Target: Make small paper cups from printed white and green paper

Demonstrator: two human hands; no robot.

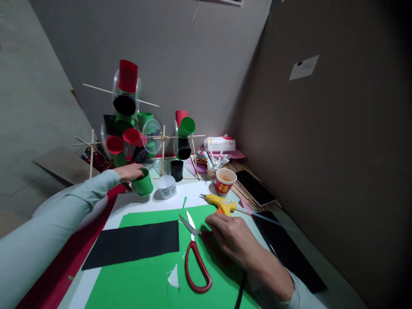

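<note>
My left hand (131, 173) reaches to the table's left side and grips a green paper cylinder (143, 183) at its rim, thumb partly hidden. Beside it stand a white paper ring (167, 187) with printed marks and a black paper cylinder (177, 171). My right hand (233, 236) hovers low over the green sheet (135, 283), fingers bent together. Whatever they hold, if anything, is hidden. Just beyond those fingers lies a yellow hot glue gun (220, 202). Scissors (196, 257) with dark red handles lie with blades apart, close to my right hand.
A black paper strip (138, 245) lies across the green sheet. A red-and-white paper cup (225, 182), a pen cup (212, 171), a dark tablet (255, 188) and wooden sticks (238, 189) stand behind. Stick frames with coloured cylinders (128, 77) rise at the back left.
</note>
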